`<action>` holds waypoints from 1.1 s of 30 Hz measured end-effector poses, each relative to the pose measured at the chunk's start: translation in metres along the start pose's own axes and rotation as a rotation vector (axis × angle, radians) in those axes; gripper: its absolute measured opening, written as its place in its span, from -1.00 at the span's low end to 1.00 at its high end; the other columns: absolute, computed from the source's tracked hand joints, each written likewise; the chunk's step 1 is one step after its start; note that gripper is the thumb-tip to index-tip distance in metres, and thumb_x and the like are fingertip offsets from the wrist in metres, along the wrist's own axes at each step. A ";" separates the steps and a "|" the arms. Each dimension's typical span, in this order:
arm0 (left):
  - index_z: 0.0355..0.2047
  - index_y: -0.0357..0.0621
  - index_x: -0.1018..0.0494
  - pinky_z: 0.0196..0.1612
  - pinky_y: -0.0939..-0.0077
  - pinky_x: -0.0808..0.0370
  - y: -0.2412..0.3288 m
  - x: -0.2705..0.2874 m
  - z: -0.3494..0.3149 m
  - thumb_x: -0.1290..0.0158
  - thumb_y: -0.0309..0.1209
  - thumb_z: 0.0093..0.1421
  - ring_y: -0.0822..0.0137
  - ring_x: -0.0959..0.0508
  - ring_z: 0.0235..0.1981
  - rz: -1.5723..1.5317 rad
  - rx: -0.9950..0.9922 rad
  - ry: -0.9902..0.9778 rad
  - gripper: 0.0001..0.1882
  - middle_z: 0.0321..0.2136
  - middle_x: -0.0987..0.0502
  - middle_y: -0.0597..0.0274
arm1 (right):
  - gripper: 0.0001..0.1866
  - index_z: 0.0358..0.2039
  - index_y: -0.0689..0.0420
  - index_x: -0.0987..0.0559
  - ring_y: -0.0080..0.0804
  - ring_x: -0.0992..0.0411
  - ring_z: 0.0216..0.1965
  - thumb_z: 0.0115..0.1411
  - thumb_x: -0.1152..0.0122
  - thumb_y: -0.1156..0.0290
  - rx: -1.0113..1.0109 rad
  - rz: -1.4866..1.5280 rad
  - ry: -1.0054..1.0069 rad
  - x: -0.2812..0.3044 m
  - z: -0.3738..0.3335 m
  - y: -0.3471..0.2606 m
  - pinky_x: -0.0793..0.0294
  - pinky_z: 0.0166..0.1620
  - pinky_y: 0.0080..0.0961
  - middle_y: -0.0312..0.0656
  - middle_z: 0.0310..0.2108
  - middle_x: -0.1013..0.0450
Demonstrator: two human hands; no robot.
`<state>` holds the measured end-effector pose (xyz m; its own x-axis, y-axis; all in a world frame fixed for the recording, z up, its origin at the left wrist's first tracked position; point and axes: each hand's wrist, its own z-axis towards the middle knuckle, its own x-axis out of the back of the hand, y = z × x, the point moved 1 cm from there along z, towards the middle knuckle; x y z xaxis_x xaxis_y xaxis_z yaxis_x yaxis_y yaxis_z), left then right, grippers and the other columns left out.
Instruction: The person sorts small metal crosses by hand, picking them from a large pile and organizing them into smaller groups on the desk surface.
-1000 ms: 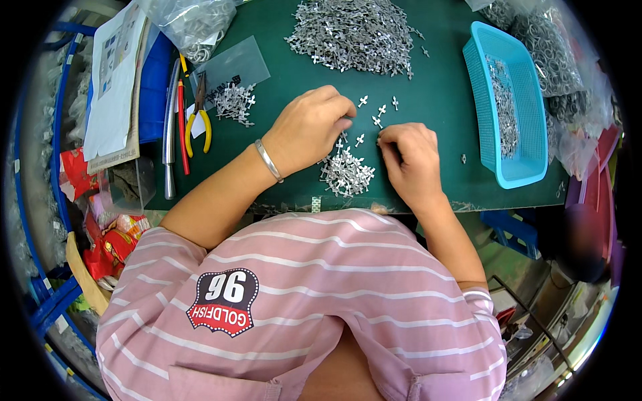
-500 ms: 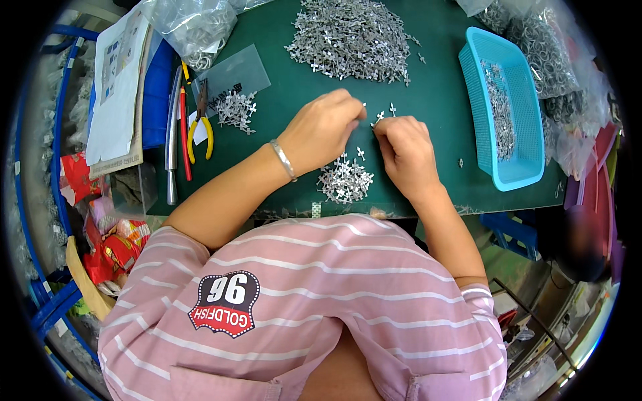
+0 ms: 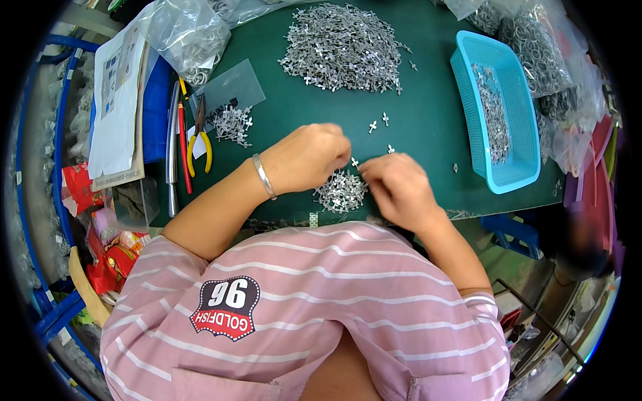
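My left hand, with a silver bangle at the wrist, hangs over the green table with its fingers curled in. Whatever its fingertips hold is hidden. Just below them lies a small pile of silver cross-shaped metal pieces. To the right of that pile is my right hand, slightly blurred, thumb and fingers drawn together; I cannot make out what is in them. One loose cross piece sits between the two hands. A few more, such as this cross piece, lie just beyond them.
A large heap of cross pieces lies at the back. At right stands a blue basket with more pieces, beside bags of metal rings. Yellow-handled pliers, a red pen-like stick and a smaller pile are at left.
Both hands have come nearer to me, down beside the small pile. Loose cross pieces that were next to the fingers now lie uncovered beyond them.
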<state>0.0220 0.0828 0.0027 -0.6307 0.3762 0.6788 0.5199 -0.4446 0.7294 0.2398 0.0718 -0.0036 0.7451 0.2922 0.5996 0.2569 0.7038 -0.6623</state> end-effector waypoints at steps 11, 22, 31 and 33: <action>-0.38 -0.25 -0.50 -0.25 0.17 -0.50 -0.017 -0.035 0.047 -0.18 -0.60 0.08 -0.03 -0.54 -0.31 0.110 -0.044 0.339 -0.90 -0.38 -0.48 0.03 | -0.84 -0.43 0.20 -0.52 -0.14 -0.53 -0.37 0.00 -0.28 0.71 -0.273 -0.174 0.156 0.017 0.026 0.053 -0.53 -0.30 -0.31 -0.13 -0.42 -0.53; -0.37 -0.25 -0.51 -0.23 0.23 -0.51 0.009 0.000 -0.010 -0.18 -0.59 0.09 0.01 -0.56 -0.31 -0.044 -0.096 -0.039 -0.91 -0.37 -0.51 0.07 | -0.82 -0.43 0.19 -0.51 -0.12 -0.48 -0.31 -0.03 -0.26 0.73 -0.164 -0.135 0.014 0.020 0.002 0.020 -0.50 -0.23 -0.32 -0.15 -0.36 -0.52; -0.18 -0.22 -0.48 -0.13 0.25 -0.51 -0.017 0.013 -0.005 -0.20 -0.59 0.08 -0.02 -0.52 -0.18 0.168 0.124 0.378 -0.73 -0.17 -0.46 0.01 | -0.75 -0.39 0.20 -0.53 -0.07 -0.47 -0.27 -0.11 -0.20 0.77 -0.041 0.169 -0.115 0.011 0.026 0.005 -0.49 -0.17 -0.25 -0.12 -0.33 -0.51; -0.12 -0.20 -0.46 -0.05 0.22 -0.49 -0.019 0.013 0.010 -0.22 -0.59 0.07 -0.05 -0.50 -0.11 0.286 0.174 0.484 -0.66 -0.11 -0.43 0.00 | -0.71 -0.33 0.22 -0.54 -0.02 -0.48 -0.18 -0.10 -0.15 0.79 0.029 -0.072 -0.036 0.013 0.047 0.021 -0.49 -0.09 -0.23 -0.08 -0.26 -0.53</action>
<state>0.0098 0.1043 -0.0015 -0.6216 -0.1711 0.7644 0.7692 -0.3179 0.5544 0.2259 0.1205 0.0109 0.7025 0.2634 0.6612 0.2903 0.7422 -0.6041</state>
